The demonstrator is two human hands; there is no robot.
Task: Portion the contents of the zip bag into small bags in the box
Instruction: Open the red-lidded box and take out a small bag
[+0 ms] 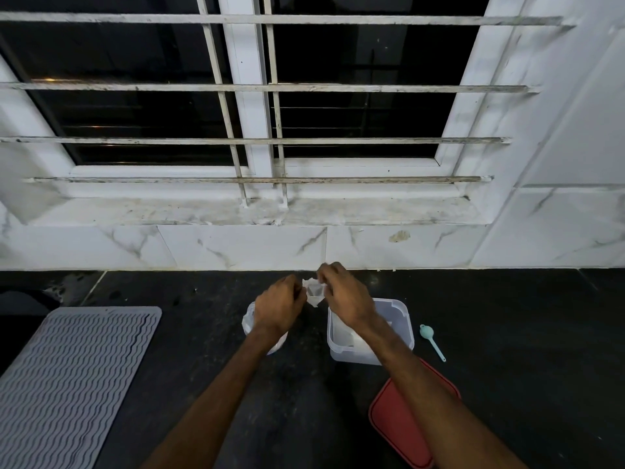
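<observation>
1. A dark counter (507, 333) ran below a barred window (253, 96).
2. A grey ridged mat (67, 377) lay at the left.
3. A red lid (395, 424) lay flat near the right forearm.
4. A clear plastic box (404, 330) stood open under the right wrist.
5. The zip bag (248, 321) sat on the counter, mostly hidden behind the left wrist.
6. The left hand (279, 308) and right hand (345, 296) each pinched a side of a small bag (314, 292), held above the counter between them.
7. A pale blue scoop (431, 340) lay right of the box.
</observation>
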